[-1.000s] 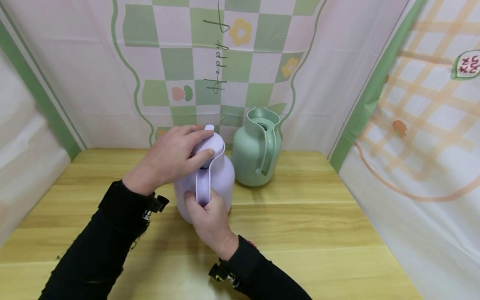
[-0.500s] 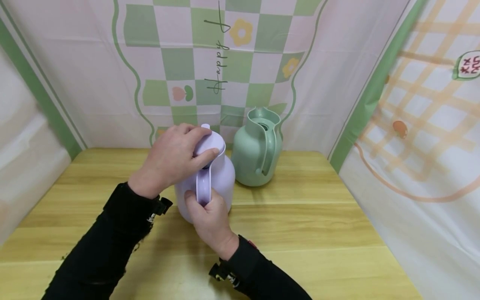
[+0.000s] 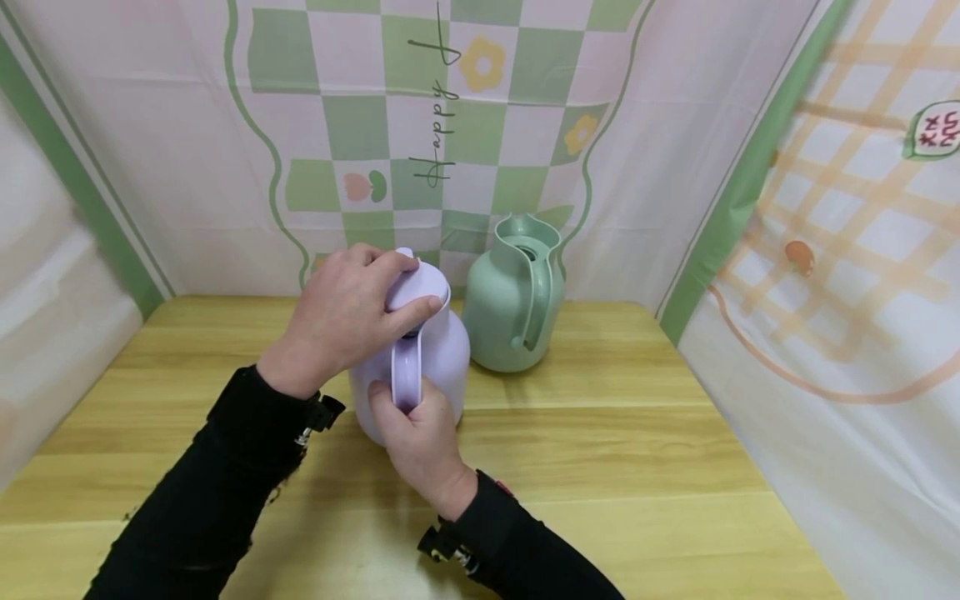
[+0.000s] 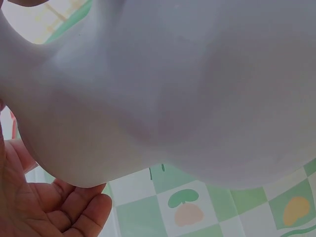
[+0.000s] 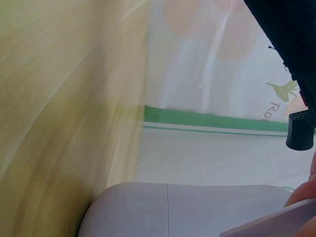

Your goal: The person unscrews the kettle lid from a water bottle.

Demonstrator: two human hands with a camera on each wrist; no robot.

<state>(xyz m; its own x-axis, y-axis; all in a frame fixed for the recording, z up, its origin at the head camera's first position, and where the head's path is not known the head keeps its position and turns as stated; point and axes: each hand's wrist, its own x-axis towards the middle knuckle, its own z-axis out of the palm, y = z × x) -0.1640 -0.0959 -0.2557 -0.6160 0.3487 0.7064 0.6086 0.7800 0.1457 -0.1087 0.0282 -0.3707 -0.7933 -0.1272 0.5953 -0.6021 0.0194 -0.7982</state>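
Observation:
A lilac vacuum jug (image 3: 447,358) stands upright on the wooden table in the head view. My left hand (image 3: 330,317) grips its round lid (image 3: 422,285), thumb on the near side and fingers over the far left edge. A small tab (image 3: 405,252) on the lid sticks out beyond the fingers. Lower down, my right hand (image 3: 426,446) holds the jug's handle (image 3: 407,375), the thumb lying along its left side. The pale jug (image 4: 163,89) fills most of the left wrist view, with curled fingers (image 4: 81,210) at its edge. In the right wrist view, fingertips (image 5: 305,191) touch the handle.
Behind and to the right stands a green jug (image 3: 498,312), its top uncovered and a dark ring visible inside the mouth. The wooden table (image 3: 600,467) reaches back to a checked cloth backdrop (image 3: 352,125). Printed cloth also hangs along both sides.
The lid has turned slightly, its tab shifting to the left. My left hand has turned a little with it, the thumb sliding to the right. My right hand stays on the handle.

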